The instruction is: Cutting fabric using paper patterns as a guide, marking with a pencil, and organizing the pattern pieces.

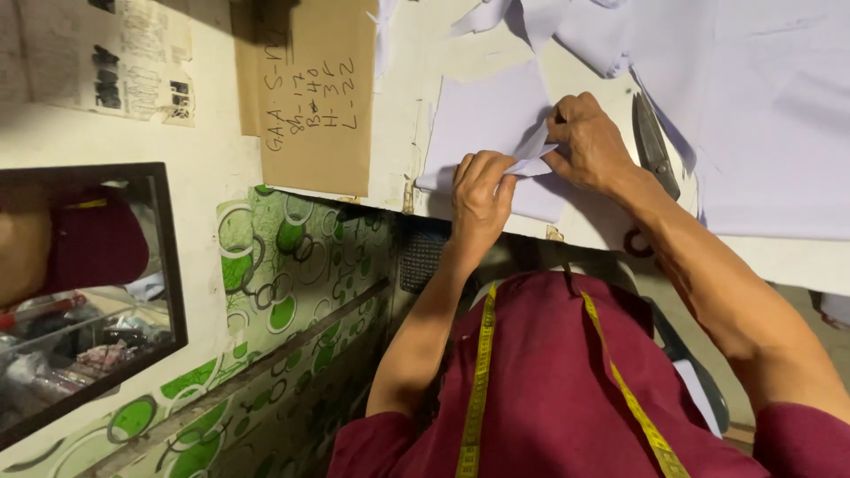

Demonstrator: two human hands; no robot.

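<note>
A small piece of pale lilac fabric (pixel 487 115) lies on the white table (pixel 416 53). My left hand (pixel 481 199) pinches its near folded edge with the fingers curled shut on the cloth. Just to the right, my right hand (pixel 589 142) grips the same fold between thumb and fingers. The two hands nearly touch at the fold. A yellow tape measure (pixel 482 354) hangs over my maroon shirt.
Dark scissors (pixel 655 146) lie right of my right hand, partly on a large sheet of pale fabric (pixel 761 115). A brown cardboard pattern (pixel 319 97) rests on the table at the left. A dark-framed mirror (pixel 84 292) and a green circle-patterned panel (pixel 292 265) stand lower left.
</note>
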